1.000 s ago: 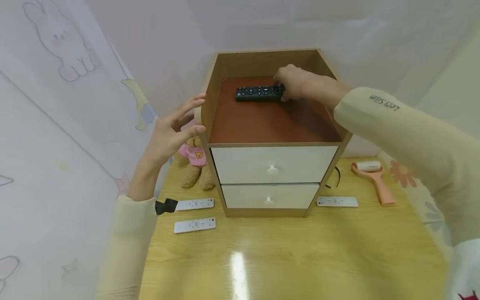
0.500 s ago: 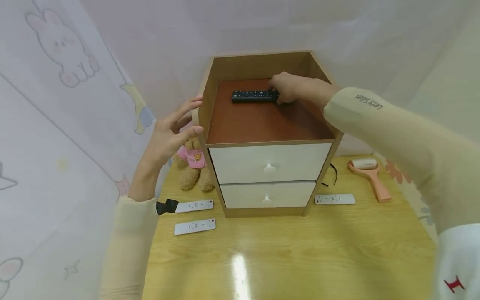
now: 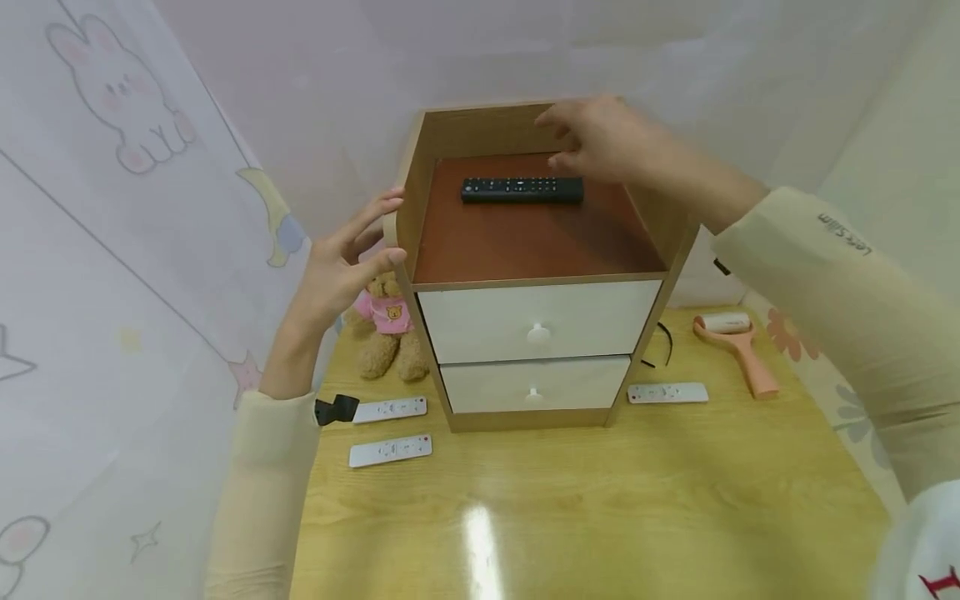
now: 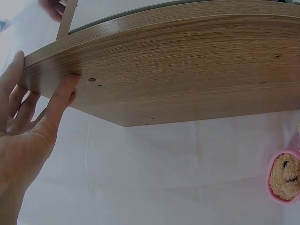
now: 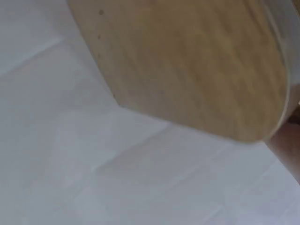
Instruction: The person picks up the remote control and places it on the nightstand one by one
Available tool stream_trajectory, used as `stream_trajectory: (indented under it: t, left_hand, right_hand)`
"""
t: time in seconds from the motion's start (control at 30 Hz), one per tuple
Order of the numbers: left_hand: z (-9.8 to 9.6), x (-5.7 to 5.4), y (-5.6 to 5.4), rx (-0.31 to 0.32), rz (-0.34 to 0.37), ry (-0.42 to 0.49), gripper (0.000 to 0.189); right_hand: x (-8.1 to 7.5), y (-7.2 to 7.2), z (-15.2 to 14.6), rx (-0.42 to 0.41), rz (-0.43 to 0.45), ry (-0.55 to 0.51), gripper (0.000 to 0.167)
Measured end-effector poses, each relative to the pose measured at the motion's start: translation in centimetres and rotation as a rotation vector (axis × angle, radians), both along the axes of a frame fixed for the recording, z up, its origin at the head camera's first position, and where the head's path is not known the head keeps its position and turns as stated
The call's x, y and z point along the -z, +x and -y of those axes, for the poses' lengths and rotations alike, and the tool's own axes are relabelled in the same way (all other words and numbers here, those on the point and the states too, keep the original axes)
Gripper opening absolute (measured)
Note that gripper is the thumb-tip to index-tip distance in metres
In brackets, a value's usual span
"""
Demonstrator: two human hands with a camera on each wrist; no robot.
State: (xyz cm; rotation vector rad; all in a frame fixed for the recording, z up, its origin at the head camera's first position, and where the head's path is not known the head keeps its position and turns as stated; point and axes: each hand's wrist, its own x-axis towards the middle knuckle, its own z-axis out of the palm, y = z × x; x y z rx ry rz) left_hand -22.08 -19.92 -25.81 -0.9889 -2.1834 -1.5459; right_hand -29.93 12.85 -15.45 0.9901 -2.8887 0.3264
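A black remote control [image 3: 522, 191] lies crosswise on the reddish-brown top shelf of a small wooden drawer cabinet [image 3: 538, 283]. Just above and behind its right end is my right hand [image 3: 600, 137], fingers loosely bent and holding nothing. My left hand [image 3: 337, 267] grips the front edge of the cabinet's left side panel, thumb low and fingers higher up. From the left wrist, the fingers of the left hand [image 4: 33, 126] show against that panel's outer face [image 4: 178, 70]. The right wrist view shows the blurred right side panel [image 5: 187, 65].
Two white remotes [image 3: 391, 451] lie on the yellow wooden table [image 3: 570, 508] left of the cabinet, and another white remote [image 3: 667, 393] on the right. A teddy bear [image 3: 392, 325] sits beside the cabinet. An orange lint roller [image 3: 742, 350] lies at the far right.
My right hand has let go of the black remote and lifted up and back to the right. The remote stays on the shelf. My left hand keeps its hold.
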Motion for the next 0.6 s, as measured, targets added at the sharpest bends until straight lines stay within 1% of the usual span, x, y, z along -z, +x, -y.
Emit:
stream_trajectory:
  t: [0.1,0.17,0.23,0.33,0.53,0.6]
  left_hand:
    - [-0.2,-0.2,0.1,-0.008,-0.006,-0.005,0.052]
    - [-0.3,-0.3,0.1,-0.007,-0.004,-0.007,0.052]
    - [-0.4,-0.3,0.2,-0.005,-0.003,-0.011,0.052]
    - [-0.4,-0.2,0.5,-0.004,-0.004,-0.014,0.052]
    - [-0.3,-0.3,0.9,-0.010,-0.003,-0.011,0.052]
    - [-0.2,-0.4,1.0,-0.007,-0.004,-0.004,0.052]
  right_hand:
    - [-0.4,1.2,-1.7,0.033,-0.049,-0.141,0.047]
    - [-0.4,2.1,-2.8,0.049,-0.076,-0.197,0.044]
    - [-0.3,3.0,-3.9,0.051,-0.126,-0.215,0.041]
    - [-0.1,4.4,-5.1,0.044,-0.207,-0.208,0.039]
    - [0.1,6.8,-7.1,0.010,-0.382,-0.211,0.034]
    - [0.2,7.4,-7.7,0.010,-0.426,-0.217,0.032]
